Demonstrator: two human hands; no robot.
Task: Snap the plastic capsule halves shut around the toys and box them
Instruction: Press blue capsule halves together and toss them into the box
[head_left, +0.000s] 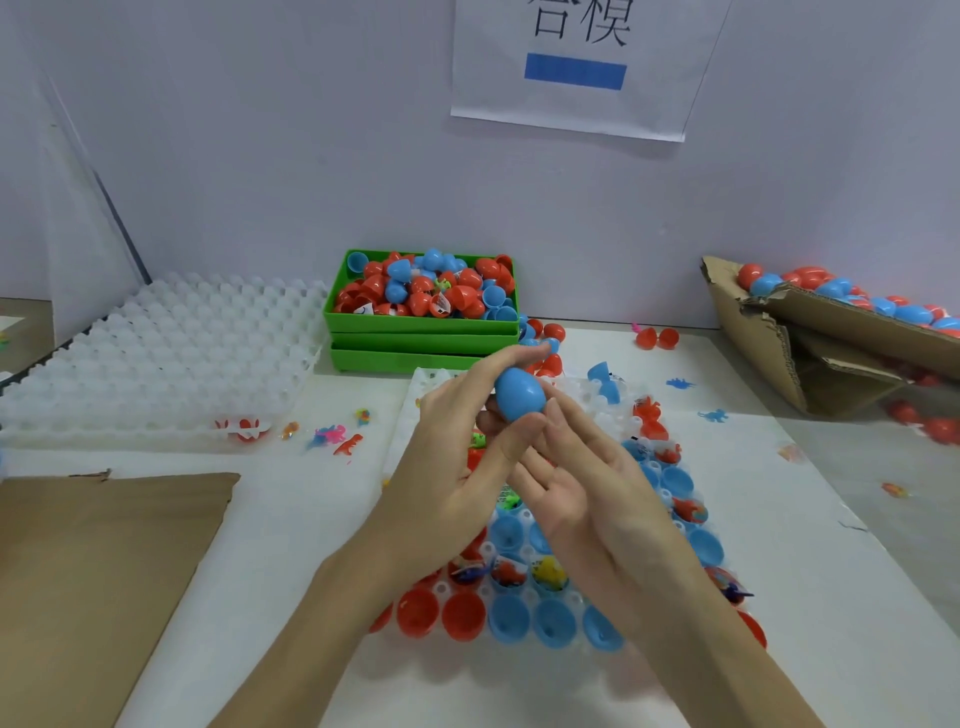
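Behind the two hands stands a green bin (421, 325) heaped with red and blue capsule halves, and to their left a stack of empty white trays (161, 358) — loose toy figures (335, 436) lie just beside it on the worktop (831, 571). Directly beneath the hands a white tray (426, 379) holds open red and blue halves, some with toys inside. Far right, a torn cardboard box (831, 353) holds closed capsules. The left hand (457, 441) pinches a blue capsule (519, 397) between thumb and fingertips — long axis tilted, narrow end up-left. The right hand (576, 467) lies open, fingers straight against the capsule's lower end.
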